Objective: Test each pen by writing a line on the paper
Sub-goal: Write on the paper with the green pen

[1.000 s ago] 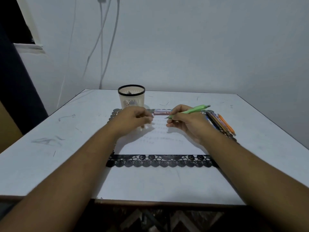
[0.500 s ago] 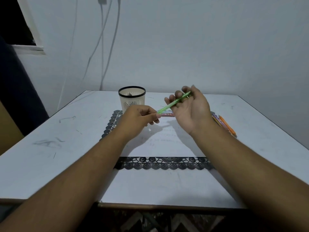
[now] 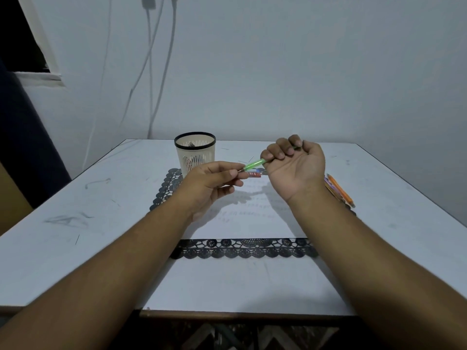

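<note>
Between lines, by the look of it: green pen (image 3: 254,164) lifted clear of the paper (image 3: 252,218), held in the air above its far end, not writing. Probably being capped, or passed across, after its test (faint rows of marks already on the sheet, too blurred to read).

Right hand (image 3: 294,168) raised, palm toward the camera, fingers curled round the pen's upper barrel. Left hand (image 3: 214,180) pinching at the pen's lower tip with thumb and forefinger; whether a cap sits in that pinch cannot be told. Both hands closed on the same pen, then, neither touching the paper.

Next move, as a judgement: finish with the tip end, set the green pen down or drop it in the mesh cup (image 3: 195,154) at the far edge, then reach for another from the row of pens (image 3: 340,192) lying on the tabletop (image 3: 75,198) just right of the paper. Needs a clean pick of one pen without scattering its neighbours.

Paper lying flat on a black lace mat (image 3: 242,250).
</note>
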